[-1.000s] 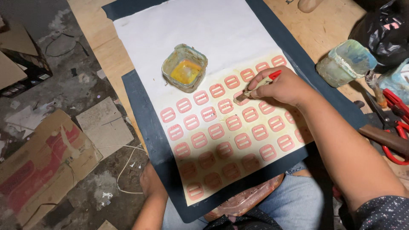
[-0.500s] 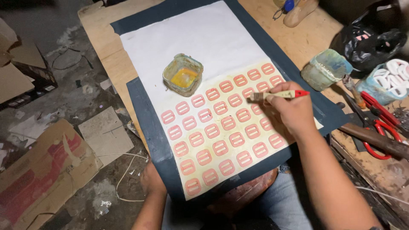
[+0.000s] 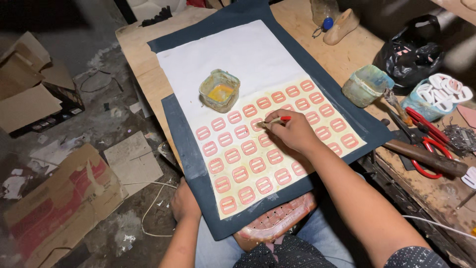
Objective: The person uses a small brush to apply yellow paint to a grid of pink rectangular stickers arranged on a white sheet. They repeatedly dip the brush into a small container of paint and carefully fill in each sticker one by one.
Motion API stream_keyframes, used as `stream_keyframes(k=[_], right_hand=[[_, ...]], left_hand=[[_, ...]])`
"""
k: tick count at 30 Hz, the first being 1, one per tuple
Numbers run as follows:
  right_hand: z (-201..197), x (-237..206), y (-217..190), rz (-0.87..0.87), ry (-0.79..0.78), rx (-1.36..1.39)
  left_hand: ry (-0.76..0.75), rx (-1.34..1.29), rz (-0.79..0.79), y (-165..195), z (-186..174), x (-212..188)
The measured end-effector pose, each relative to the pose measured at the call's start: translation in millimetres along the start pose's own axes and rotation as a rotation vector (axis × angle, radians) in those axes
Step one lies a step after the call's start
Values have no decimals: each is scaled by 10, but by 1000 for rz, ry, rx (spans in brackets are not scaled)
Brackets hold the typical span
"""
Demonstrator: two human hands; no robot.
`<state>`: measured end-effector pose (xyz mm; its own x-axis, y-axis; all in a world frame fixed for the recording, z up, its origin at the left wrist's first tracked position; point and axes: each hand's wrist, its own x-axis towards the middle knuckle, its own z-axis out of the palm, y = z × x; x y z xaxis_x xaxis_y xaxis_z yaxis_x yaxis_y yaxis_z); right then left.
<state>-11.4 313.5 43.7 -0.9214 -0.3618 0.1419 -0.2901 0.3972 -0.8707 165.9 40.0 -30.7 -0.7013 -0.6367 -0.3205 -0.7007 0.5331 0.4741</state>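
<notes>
Brush applied to rows of pink buckle-shaped pieces on a white sheet.

The right hand (image 3: 296,131) is closed around a small red-handled brush (image 3: 274,121), its tip resting on the pink buckle-shaped pieces (image 3: 249,148) in the middle of the grid. The pieces lie in rows on the white sheet (image 3: 233,64), which lies on a dark blue board (image 3: 184,144) across the lap and wooden bench (image 3: 136,47). The left hand (image 3: 184,202) grips the board's near-left edge from below; its fingers are hidden. A small square glue pot (image 3: 219,91) stands on the sheet just beyond the rows. Red-handled scissors (image 3: 427,141) lie on the bench at right.
</notes>
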Motion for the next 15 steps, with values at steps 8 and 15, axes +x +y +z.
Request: stream_keyframes(k=[8,15], right_hand=[[113,148,-8,97,15,-91],[-84,96,60,223,186,258]], left_hand=[[69,33,77,-58,134,101],[50,-47,16,-34,146,92]])
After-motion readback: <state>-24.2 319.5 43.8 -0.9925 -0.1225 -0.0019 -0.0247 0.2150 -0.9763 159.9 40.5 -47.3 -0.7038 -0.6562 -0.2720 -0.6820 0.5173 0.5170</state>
